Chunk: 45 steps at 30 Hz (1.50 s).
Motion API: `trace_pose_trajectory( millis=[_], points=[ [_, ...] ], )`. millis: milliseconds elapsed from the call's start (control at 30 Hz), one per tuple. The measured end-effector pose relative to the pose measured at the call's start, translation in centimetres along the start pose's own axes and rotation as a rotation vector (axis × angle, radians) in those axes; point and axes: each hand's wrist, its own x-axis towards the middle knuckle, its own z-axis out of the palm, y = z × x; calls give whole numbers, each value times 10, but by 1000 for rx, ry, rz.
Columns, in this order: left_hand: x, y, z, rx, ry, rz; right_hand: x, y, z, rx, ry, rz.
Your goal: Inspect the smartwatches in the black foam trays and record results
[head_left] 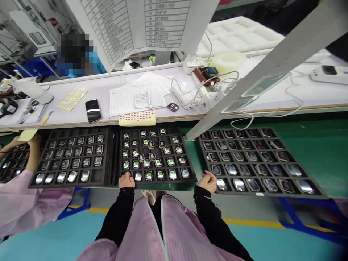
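My left hand (pixel 126 180) rests on the near edge of the middle black tray (pixel 119 159), fingers curled over its front left corner. That tray holds several small watch bodies with green-and-white stickers, a few lying loose on top (pixel 151 156). My right hand (pixel 208 181) sits at the near left corner of the right black tray (pixel 202 161), fingers bent together; whether anything is in them is hidden. The right tray holds several watch bodies with dark or shiny faces (pixel 239 184).
A third black tray (pixel 108 156) of watch bodies lies to the left. A co-worker's hand (pixel 31 154) and pink sleeve reach in at far left. Behind the trays, the white shelf carries a phone (pixel 93 110), papers (pixel 136 97), a sticker sheet (pixel 137 117) and cables. A grey post (pixel 244 83) slants across.
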Motion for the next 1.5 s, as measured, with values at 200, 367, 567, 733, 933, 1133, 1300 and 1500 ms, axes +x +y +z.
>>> trace_pose_trajectory(
  millis=[200, 367, 567, 733, 933, 1133, 1300, 1500],
  points=[
    [5, 3, -6, 31, -143, -29, -67, -85, 32, 123, -811, -826],
    [10, 8, -9, 50, -252, -52, -105, -110, 71, -126, -1043, -1245],
    [8, 10, -9, 39, -276, -86, -112, -100, 91, -340, -1049, -1395],
    [4, 10, -8, 16, -262, -92, -102, -110, 93, -321, -1025, -1377],
    [2, 10, -6, 8, -245, -117, -97, -146, 116, -489, -1074, -1428],
    [1, 9, -7, 19, -246, -106, -101, -164, 135, -695, -1213, -1565],
    [0, 9, -5, 9, -234, -113, -94, -182, 150, -628, -1161, -1516],
    [1, 9, -6, 5, -259, -113, -80, -230, 205, -567, -983, -1414]
  ],
)
